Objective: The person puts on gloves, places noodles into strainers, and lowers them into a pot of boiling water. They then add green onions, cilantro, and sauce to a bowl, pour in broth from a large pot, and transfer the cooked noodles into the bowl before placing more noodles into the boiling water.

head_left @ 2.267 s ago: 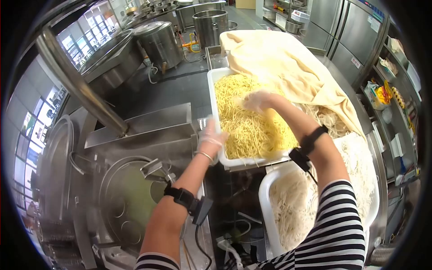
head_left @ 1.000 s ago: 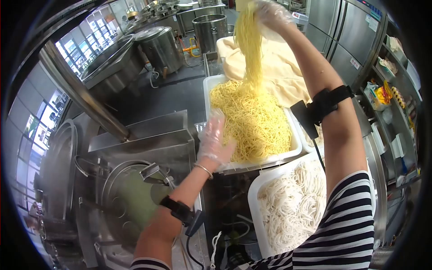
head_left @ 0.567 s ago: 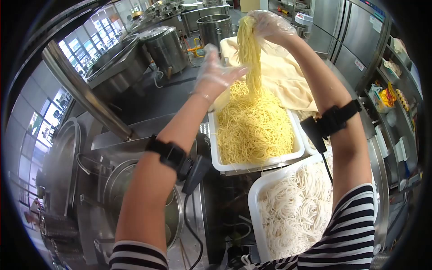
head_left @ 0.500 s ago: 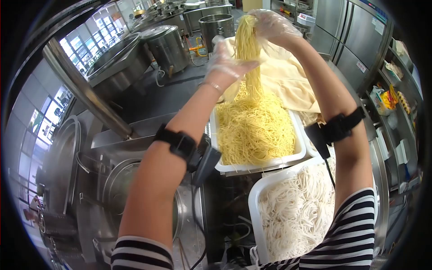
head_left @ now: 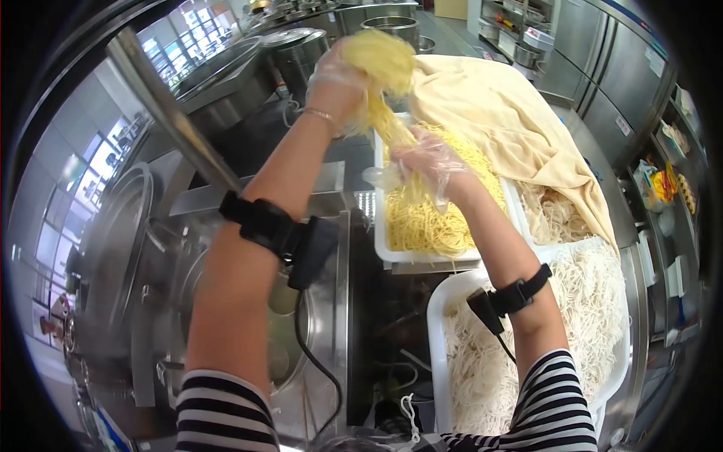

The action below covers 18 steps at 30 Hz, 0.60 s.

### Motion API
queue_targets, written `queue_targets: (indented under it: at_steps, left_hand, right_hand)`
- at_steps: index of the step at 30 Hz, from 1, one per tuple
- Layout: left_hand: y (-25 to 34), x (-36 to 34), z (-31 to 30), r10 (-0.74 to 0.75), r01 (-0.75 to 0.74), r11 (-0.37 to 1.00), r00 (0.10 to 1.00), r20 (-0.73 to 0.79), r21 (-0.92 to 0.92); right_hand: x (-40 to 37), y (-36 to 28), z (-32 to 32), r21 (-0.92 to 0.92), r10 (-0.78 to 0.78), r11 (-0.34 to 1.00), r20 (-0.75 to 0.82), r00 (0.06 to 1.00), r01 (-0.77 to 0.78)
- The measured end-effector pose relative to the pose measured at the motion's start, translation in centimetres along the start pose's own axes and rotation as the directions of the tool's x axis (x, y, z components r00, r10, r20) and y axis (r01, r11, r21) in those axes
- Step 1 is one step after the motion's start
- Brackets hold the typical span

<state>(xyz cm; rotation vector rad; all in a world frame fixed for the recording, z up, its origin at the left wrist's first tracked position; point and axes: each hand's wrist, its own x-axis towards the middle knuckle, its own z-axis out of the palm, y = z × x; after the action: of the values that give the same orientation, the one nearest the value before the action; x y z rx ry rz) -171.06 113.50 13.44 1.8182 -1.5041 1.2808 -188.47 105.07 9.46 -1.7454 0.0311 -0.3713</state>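
My left hand [head_left: 335,83], in a clear plastic glove, is raised and closed round a bunch of yellow noodles [head_left: 380,60], whose upper part is blurred by motion. Lower and to the right, my gloved right hand [head_left: 433,162] closes round the trailing strands of the same bunch. The noodles stretch between both hands above a white tub [head_left: 381,226] heaped with more yellow noodles [head_left: 429,230]. My right hand and forearm cover part of that heap.
A cream cloth [head_left: 482,98] covers things behind and right of the tub, with pale noodles [head_left: 557,215] showing at its edge. Nearer stands a tub of white noodles [head_left: 504,361]. Left are a metal cooker with a round basin [head_left: 305,331] and a slanting steel post [head_left: 173,113].
My left hand has risen left and now grips the bunch. My right hand has come down from the top of the strands to their lower part. The view has shifted slightly.
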Motion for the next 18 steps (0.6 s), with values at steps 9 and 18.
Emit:
queue_targets:
  at_steps: [9, 18]
  left_hand:
    - [4.0, -10.4, -13.0, 0.137, 0.039, 0.877, 0.936, 0.326, -0.480]
    - [-2.7, -19.4, -29.7, -0.274, 0.616, 0.672, 0.723, 0.634, -0.412]
  right_hand:
    - [-3.5, 0.1, 11.8, 0.939, 0.139, 0.208, 0.249, 0.958, -0.274]
    - [-2.7, -1.0, 26.1, 0.921, -0.155, -0.138, 0.344, 0.926, -0.365]
